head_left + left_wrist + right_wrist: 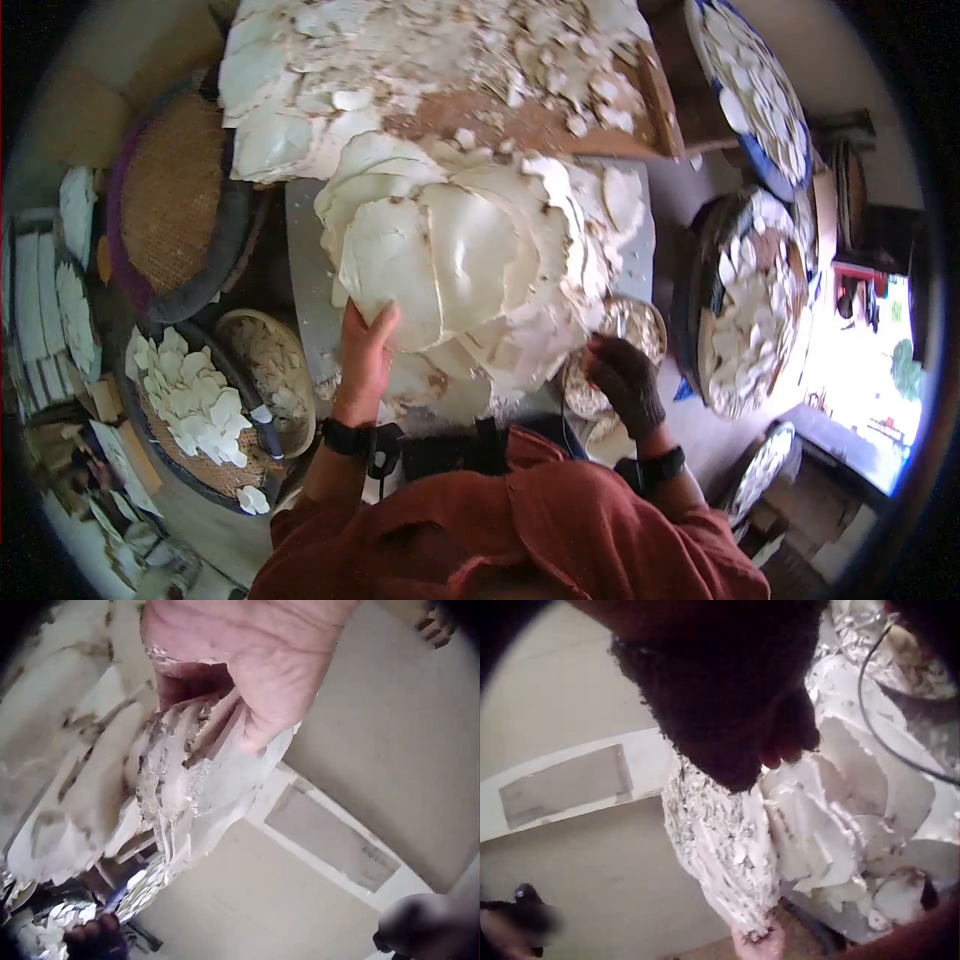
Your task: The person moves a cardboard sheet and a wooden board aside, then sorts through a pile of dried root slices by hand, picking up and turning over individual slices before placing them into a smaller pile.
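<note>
A pile of large, thin, off-white flat pieces (480,260), layered like shells with brownish edges, stands on a grey board in the head view. My bare left hand (365,355) grips the near left edge of a stack from it, thumb on top. The left wrist view shows the layered stack (176,780) pinched between thumb and fingers of the left hand (262,656). My right hand (628,385), in a dark fingerless glove, is bent beside the pile over a bowl of fragments (640,318). Whether this gloved hand (735,705) holds anything I cannot tell.
Behind the pile, a wooden tray (660,100) bears many more pale pieces. Round baskets of pieces stand on the right (690,330) and left (125,365). An empty-looking woven basket (170,190) leans at the left. A dark cable (864,682) loops near the right hand.
</note>
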Available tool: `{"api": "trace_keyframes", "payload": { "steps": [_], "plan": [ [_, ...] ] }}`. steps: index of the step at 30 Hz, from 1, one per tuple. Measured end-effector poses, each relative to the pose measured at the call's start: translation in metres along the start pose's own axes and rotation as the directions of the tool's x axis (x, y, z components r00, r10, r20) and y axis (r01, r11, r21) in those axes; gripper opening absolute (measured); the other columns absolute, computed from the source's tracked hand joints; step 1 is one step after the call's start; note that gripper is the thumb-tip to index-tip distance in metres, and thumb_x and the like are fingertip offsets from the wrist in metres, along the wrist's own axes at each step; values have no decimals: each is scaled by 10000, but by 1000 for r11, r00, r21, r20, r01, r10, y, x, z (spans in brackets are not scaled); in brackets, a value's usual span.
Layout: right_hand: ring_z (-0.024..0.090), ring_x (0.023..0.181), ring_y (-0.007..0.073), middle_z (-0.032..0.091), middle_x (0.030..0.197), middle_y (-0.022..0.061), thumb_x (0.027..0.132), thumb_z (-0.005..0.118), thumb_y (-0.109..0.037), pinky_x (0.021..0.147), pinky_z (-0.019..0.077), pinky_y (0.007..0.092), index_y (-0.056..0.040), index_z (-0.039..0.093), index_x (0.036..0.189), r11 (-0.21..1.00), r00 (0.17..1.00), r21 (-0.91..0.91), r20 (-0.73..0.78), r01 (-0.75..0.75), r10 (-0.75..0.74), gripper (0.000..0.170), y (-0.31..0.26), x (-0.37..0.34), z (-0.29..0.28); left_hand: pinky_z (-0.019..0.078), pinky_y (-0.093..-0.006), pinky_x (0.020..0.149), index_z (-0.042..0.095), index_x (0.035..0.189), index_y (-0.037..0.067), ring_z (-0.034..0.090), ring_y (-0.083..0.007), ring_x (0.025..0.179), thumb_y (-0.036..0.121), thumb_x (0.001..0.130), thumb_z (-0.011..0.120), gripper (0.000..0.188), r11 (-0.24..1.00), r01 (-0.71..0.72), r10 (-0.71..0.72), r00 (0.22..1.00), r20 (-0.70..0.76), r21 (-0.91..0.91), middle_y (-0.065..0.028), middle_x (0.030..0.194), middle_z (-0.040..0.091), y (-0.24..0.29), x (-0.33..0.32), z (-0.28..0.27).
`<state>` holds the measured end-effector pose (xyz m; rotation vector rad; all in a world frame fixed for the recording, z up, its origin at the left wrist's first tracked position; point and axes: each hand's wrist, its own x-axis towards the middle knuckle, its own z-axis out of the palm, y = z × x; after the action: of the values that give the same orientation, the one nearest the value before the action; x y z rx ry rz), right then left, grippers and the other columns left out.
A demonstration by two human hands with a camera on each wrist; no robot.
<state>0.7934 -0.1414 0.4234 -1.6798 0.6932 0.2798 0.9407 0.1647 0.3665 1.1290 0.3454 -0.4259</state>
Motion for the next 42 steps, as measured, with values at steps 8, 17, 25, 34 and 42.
{"api": "trace_keyframes", "payload": {
  "steps": [8,17,25,34,42],
  "plan": [
    [625,968,269,657,1063,83,824,680,-197,869,484,387,-52,572,1209,361,647,-606,355,709,-675,425,34,-17,15,408,-342,996,270,1418,38,491,-198,1180,112,915,574,592,989,149,-146,968,205,-1,-104,1306,485,-28,-86,64],
    [603,929,197,652,986,81,870,660,-191,826,487,352,-10,619,1097,963,984,203,-21,178,-177,293,-14,-39,37,422,-330,980,198,1441,-8,406,-227,1250,187,801,741,861,939,-67,32,994,109,336,-161,1361,362,-29,-83,85],
    [562,1020,183,599,1148,89,907,621,-187,894,451,332,-9,550,1206,947,945,50,62,317,-320,355,-7,-39,53,317,-460,1061,151,1444,-28,299,-379,1302,370,589,890,1198,518,-320,237,945,226,794,-270,1386,270,-65,-63,75],
    [546,1074,220,567,1191,129,914,610,-135,944,430,347,-18,493,1276,846,859,-160,27,509,-511,398,52,-41,35,323,-477,1035,191,1436,20,332,-383,1221,265,603,878,1107,484,-318,231,945,231,815,-233,1289,327,-49,-65,58],
    [597,1067,365,604,1155,202,766,674,65,912,474,416,-64,490,1303,661,727,-424,-10,619,-687,582,80,-23,27,498,-342,844,315,1387,-7,575,-234,1002,135,782,756,762,922,-135,136,990,24,362,-132,1160,528,-34,-73,57]
  ]
}}
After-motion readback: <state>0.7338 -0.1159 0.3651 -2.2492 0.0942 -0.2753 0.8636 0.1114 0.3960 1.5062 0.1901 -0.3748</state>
